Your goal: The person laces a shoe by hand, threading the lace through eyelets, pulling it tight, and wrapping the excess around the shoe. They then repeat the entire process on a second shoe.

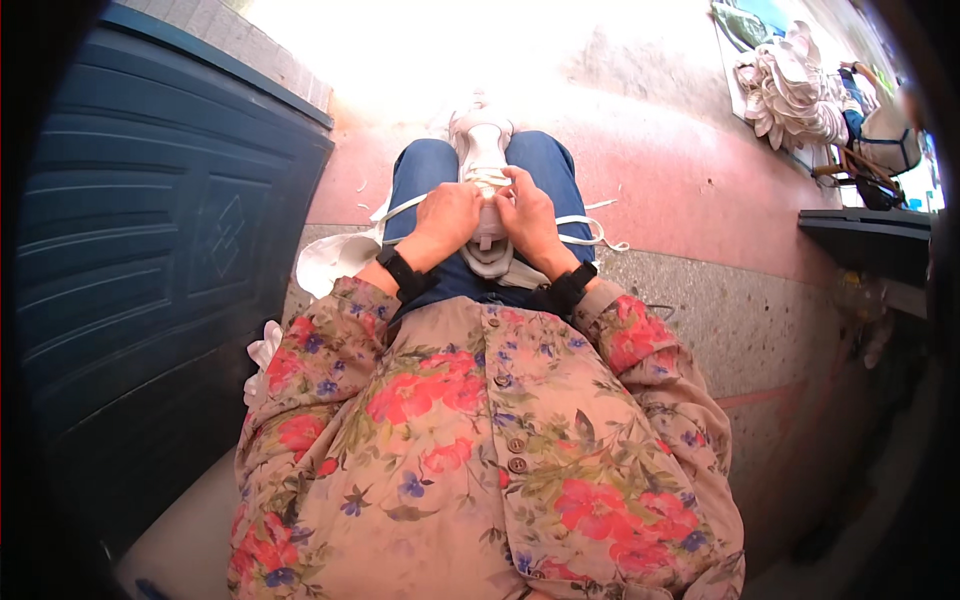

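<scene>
Left hand and right hand, fingers narrow, apparently on white laces of a white shoe

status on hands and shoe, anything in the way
Left hand and right hand at laces of white shoe, grip unclear. Shoe between knees, loose ends out both sides. Nothing visibly blocking hands.

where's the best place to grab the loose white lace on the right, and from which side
Probably pinch the white lace on its stretch over the right leg, coming from the right: it is thin and runs out beyond the right hand there, before curling past the leg.
</scene>
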A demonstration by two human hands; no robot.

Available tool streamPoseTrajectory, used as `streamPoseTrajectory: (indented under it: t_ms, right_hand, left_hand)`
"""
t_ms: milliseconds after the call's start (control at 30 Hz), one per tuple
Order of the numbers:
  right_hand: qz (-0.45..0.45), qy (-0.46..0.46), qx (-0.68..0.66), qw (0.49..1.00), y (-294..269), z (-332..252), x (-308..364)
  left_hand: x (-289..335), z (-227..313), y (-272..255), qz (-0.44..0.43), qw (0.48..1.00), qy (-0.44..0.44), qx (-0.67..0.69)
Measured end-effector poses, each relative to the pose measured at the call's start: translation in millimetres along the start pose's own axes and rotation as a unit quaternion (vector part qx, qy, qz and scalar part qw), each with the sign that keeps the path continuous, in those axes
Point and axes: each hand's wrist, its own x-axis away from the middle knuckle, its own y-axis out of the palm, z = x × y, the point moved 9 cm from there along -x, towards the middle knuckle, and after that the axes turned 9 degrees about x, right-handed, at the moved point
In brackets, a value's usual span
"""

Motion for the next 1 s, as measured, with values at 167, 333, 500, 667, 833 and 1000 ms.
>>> streamPoseTrajectory:
  t_ms: [167,333,500,667,833,1000]
  right_hand:
    - [-0.010,-0.053,0.087,0.995,-0.5,-13.6,7.4]
    - [-0.007,-0.089,0.148,0.985,4.8,-15.9,10.7]
    - [0.009,-0.055,0.012,0.998,-1.9,-5.8,-0.4]
    - [0.079,0.035,-0.184,0.979,-45.1,-13.6,-17.4]
    - [-0.051,0.167,-0.192,0.966,-62.9,1.2,-22.2]
    - [-0.110,0.085,0.038,0.990,-34.3,15.6,-9.4]
  left_hand:
    - [-1.6,5.5,-5.5,-0.012,0.997,-0.010,-0.070]
    - [-7.3,2.4,1.4,0.005,0.998,-0.036,-0.055]
    - [-8.2,9.6,0.9,-0.018,0.998,0.005,-0.063]
    - [-1.4,51.3,-31.3,0.098,0.964,0.226,-0.098]
    - [-40.9,45.1,-57.2,-0.051,0.972,0.039,0.225]
    - [-27.7,72.9,-196.0,0.088,0.813,0.167,0.551]
